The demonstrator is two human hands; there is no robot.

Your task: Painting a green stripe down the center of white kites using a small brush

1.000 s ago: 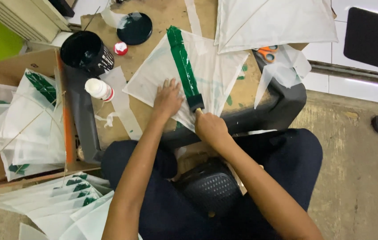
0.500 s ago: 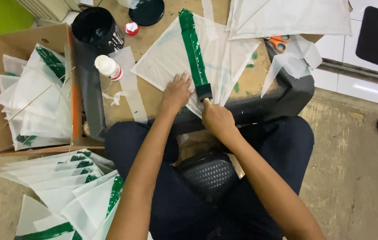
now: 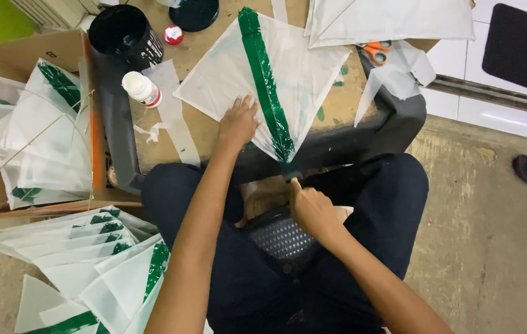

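Left hand (image 3: 237, 122) lies flat, fingers spread, pressing the white kite sheet (image 3: 263, 80) with its green painted stripe (image 3: 264, 80) onto the brown tabletop (image 3: 198, 133). Right hand (image 3: 313, 210) sits off the near edge, grip closed round a brush handle (image 3: 295, 183); the bristles are hard to make out against the dark table edge. Black paint pot (image 3: 121, 34) is cut off at top, orange scissors (image 3: 376, 51) half covered by sheets, stacked kites (image 3: 77, 260) run out of frame.
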